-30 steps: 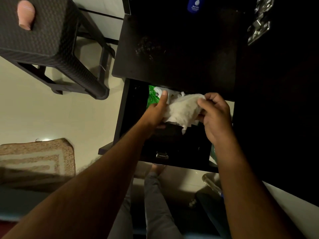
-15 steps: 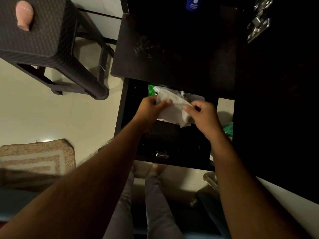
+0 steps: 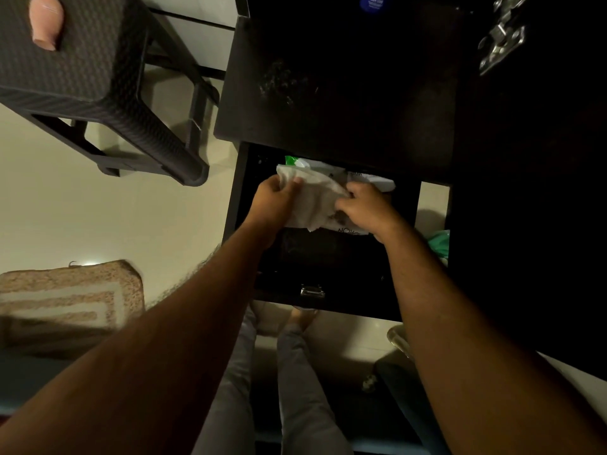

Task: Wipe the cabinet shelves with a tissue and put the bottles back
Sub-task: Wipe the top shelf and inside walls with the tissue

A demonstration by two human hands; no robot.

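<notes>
Crumpled white tissue (image 3: 315, 200), soiled, pinched between left hand (image 3: 274, 200) and right hand (image 3: 368, 208) over open dark drawer (image 3: 243, 192); dusty dark cabinet shelf (image 3: 328, 93) apparently unwiped, bottles not returned.

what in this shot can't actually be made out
Head view, the only one:
- Blue bottle: cut off by the top edge; label too small to read.
- White packet under the tissue: mostly covered by the tissue and the right hand; print only partly shows.
- Left hand fingertips: buried in the tissue folds.
- Cabinet interior at right: too dark.
- Pink object on the stool: unclear what it is.
</notes>
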